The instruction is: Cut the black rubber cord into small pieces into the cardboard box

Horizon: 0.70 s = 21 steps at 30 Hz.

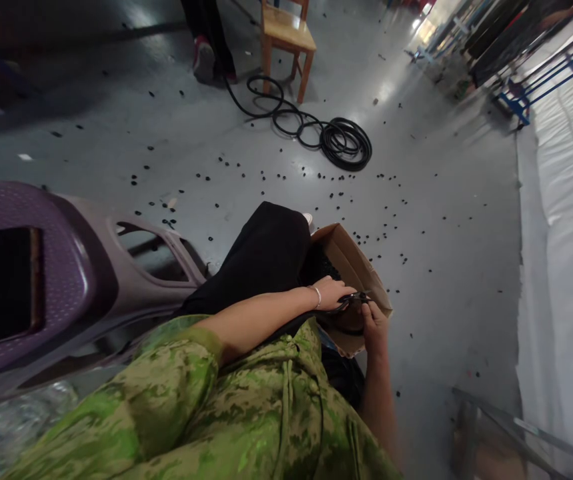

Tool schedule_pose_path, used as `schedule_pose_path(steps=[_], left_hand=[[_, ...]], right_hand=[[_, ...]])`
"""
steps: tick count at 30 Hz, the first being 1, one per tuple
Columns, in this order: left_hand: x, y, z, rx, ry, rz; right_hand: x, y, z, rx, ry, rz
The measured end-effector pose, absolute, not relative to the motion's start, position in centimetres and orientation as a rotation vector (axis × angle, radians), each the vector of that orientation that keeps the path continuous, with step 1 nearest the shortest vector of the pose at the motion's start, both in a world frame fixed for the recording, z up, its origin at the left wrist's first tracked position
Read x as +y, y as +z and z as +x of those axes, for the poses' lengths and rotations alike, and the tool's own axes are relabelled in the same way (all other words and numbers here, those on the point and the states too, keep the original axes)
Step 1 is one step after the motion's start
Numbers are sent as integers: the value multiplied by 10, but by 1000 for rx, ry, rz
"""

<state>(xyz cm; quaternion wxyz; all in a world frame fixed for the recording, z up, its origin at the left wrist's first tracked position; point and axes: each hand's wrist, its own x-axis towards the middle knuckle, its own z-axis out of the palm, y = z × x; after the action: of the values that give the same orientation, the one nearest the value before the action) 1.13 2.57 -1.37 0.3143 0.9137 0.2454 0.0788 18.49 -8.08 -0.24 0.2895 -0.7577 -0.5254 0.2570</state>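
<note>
Grey workshop floor (416, 220), glossy, strewn with small dark bits; entries run from my lap outward.

1. Camouflage jacket (226, 413): mine, fills the near edge of view.
2. My left hand (333, 292): forearm crosses my lap, bracelet (317, 297) at the wrist, fingers curled over a small dark part (353, 301). Grip pressed onto that part, as best I can judge.
3. My right hand (375, 327): comes up from below, thumb and fingers meeting the same part from the opposite side. Grip pinching it too. The part lies between both hands, its long axis roughly running from one hand to the other; neither hand is clearly nearer.
4. Cardboard box (361, 267): open, resting on my lap against my black trousers (266, 260); the held part hovers over its near corner. Contents mostly hidden by my hands, dark, not identifiable.
5. Purple plastic chair (66, 267): to my left, cut off by the frame.
6. White sheeting (566, 233): along the right edge.
7. Coiled black hose (341, 140): on the floor, well apart.
8. Wooden chair (289, 33): far, with another person's legs (206, 40) beside it; upper parts cut off.
</note>
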Motion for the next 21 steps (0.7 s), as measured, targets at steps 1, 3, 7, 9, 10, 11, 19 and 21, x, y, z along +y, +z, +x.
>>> schedule_pose_path(steps=[1, 3, 7, 9, 10, 11, 19, 21], left_hand=[[26, -14, 11, 647, 201, 2428], [26, -14, 12, 651, 199, 2463], [26, -12, 12, 669, 175, 2501], [26, -10, 12, 675, 149, 2509], [26, -9, 13, 678, 137, 2516], [26, -9, 13, 680, 126, 2525], [25, -4, 11, 696, 62, 2566], [26, -4, 11, 694, 54, 2557]], right_hand=[[-80, -2, 184, -1412, 691, -2024], [-79, 0, 183, -1436, 699, -2032], [-78, 0, 180, -1465, 667, -2038], [-78, 0, 180, -1472, 642, -2037], [-77, -1, 180, -1474, 635, -2038], [-77, -1, 181, -1473, 634, -2040], [-77, -5, 187, -1397, 657, -2057], [-77, -6, 187, -1396, 653, -2053]])
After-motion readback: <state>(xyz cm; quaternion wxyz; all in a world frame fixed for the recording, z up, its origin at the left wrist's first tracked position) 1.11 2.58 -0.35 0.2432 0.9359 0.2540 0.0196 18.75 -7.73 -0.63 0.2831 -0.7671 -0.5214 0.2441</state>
